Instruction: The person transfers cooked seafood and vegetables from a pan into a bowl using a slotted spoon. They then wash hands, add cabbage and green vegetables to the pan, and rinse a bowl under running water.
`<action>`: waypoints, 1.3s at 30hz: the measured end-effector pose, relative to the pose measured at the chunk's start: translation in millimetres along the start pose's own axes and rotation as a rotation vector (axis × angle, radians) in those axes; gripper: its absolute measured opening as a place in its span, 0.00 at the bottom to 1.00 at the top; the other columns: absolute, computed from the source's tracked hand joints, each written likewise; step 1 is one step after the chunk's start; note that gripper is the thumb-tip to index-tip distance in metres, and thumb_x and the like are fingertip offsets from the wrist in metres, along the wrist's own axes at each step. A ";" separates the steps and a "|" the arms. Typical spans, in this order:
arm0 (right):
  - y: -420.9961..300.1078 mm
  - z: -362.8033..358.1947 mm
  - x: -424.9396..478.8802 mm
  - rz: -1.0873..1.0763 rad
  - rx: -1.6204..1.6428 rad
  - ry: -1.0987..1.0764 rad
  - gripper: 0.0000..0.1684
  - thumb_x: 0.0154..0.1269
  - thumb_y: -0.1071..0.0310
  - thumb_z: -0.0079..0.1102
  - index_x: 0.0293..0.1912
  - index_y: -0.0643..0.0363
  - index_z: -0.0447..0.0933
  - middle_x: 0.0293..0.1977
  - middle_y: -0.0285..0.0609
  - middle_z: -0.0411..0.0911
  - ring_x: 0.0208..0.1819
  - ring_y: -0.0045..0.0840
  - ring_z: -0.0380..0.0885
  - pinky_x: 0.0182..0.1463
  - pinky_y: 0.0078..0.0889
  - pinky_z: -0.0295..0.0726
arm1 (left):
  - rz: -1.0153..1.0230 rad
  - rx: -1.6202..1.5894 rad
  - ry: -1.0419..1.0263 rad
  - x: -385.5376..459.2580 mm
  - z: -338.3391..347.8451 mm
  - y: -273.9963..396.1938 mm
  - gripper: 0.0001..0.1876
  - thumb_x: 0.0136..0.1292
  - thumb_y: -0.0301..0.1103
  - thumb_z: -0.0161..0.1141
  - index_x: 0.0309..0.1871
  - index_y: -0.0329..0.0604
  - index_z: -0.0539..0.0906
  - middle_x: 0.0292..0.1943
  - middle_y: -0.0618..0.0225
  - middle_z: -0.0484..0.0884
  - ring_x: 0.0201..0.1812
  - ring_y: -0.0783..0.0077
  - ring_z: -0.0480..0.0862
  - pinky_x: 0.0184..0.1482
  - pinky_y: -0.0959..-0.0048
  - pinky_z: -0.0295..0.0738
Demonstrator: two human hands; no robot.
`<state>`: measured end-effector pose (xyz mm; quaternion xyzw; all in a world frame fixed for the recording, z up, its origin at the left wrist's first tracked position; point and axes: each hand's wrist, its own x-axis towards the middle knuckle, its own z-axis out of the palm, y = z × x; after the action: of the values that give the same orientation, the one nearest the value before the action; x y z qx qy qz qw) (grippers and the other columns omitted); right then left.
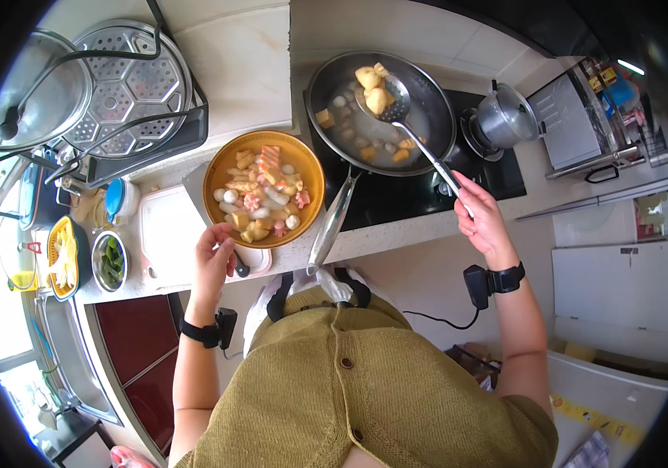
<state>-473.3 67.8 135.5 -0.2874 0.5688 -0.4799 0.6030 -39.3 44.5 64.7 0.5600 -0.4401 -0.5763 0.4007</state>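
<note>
My right hand [479, 212] grips the handle of a metal skimmer [422, 146]. The skimmer's perforated bowl is over the wok [440, 155] and carries several yellowish pouch-shaped pieces [375, 99]. Liquid lies in the wok, with small round balls [348, 123], a brown cube [325, 119] and a few orange-yellow pieces [401, 155]. At the near left rim of an orange bowl [317, 175] is my left hand [216, 251], its fingertips pinching the edge. That bowl holds white balls, pink flower-shaped pieces, ridged white pieces, tofu-like cubes and an orange-striped piece [269, 157].
Beneath the bowl are a white cutting board [164, 219] and a knife, its black handle [242, 268] showing. The wok's long handle [334, 222] juts over the counter edge. A lidded pot [506, 117] occupies the right burner. Greens fill a metal bowl [95, 263] at left.
</note>
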 end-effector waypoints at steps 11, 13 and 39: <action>-1.4 43.8 -40.3 -0.133 0.107 0.077 0.24 0.69 0.65 0.48 0.63 0.54 0.63 0.19 0.30 0.63 0.12 0.08 0.54 0.14 0.12 0.53 | -0.012 0.014 -0.084 10.9 -36.3 -2.3 0.12 0.64 0.25 0.51 0.50 0.35 0.73 0.31 0.74 0.70 0.20 0.86 0.70 0.17 0.87 0.63; 5.5 48.6 -42.4 -0.118 0.086 0.126 0.24 0.68 0.66 0.49 0.62 0.54 0.64 0.19 0.30 0.64 0.12 0.08 0.54 0.14 0.12 0.54 | -0.020 0.000 -0.099 12.5 -39.0 -4.6 0.12 0.64 0.25 0.51 0.50 0.34 0.73 0.31 0.74 0.70 0.20 0.86 0.70 0.17 0.87 0.63; 30.5 135.7 -46.5 0.061 -0.204 -0.065 0.25 0.67 0.71 0.49 0.62 0.60 0.63 0.21 0.30 0.64 0.15 0.07 0.53 0.14 0.09 0.52 | -0.067 -0.019 -0.082 1.5 -67.6 -17.1 0.13 0.61 0.24 0.52 0.50 0.37 0.73 0.31 0.75 0.71 0.20 0.87 0.71 0.17 0.87 0.65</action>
<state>-330.1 94.2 152.8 -0.3451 0.6033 -0.3916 0.6030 28.6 44.1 48.9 0.5465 -0.4317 -0.6160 0.3681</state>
